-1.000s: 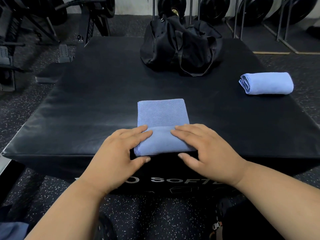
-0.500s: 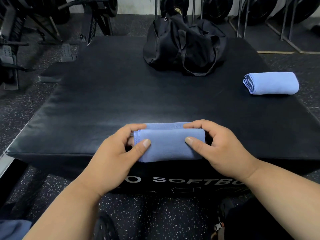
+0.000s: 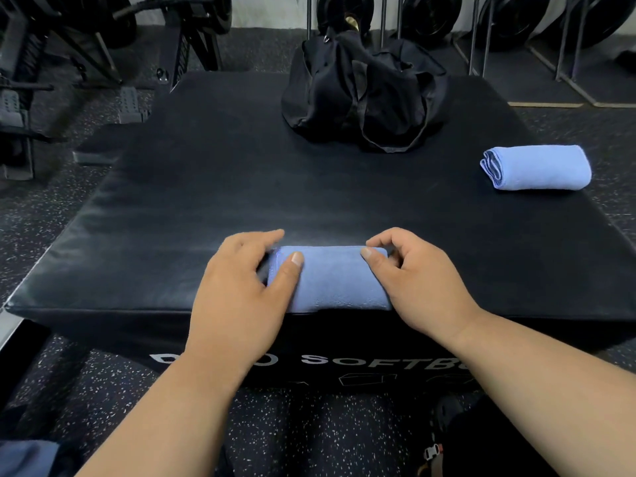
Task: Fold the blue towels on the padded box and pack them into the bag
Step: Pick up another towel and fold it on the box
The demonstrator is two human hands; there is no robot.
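Both hands are on the towel (image 3: 339,282) at the near edge of the box (image 3: 206,208). The left hand (image 3: 241,290) clamps the towel's left end: thumb laid flat on top, nail up, the fingers curled over the far side and reaching past the roll onto the black padding. The gap between thumb and fingers is narrow, filled by the towel's edge. The right hand (image 3: 418,287) mirrors it on the right end: thumb tip pressed on the top corner, the fingers bent in a tight hook behind the far edge, pinching the fold. How deep those fingertips go behind the cloth, hard to tell from here.

The towel itself is a compact blue bundle, folded several layers thick, lying crosswise between the hands. Its top is smooth, its near side rounded and sitting right at the box's front lip, just overhanging it. Stitched hems show at the left end beside the left thumb.

Off to the far right of the box, a second towel (image 3: 537,168) lies well apart, already rolled up, its layered edges facing left. At the far middle of the box sits the black bag (image 3: 364,94), slumped, straps draped down its front. White lettering runs along the box's front wall below the wrists, partly covered by the forearms.
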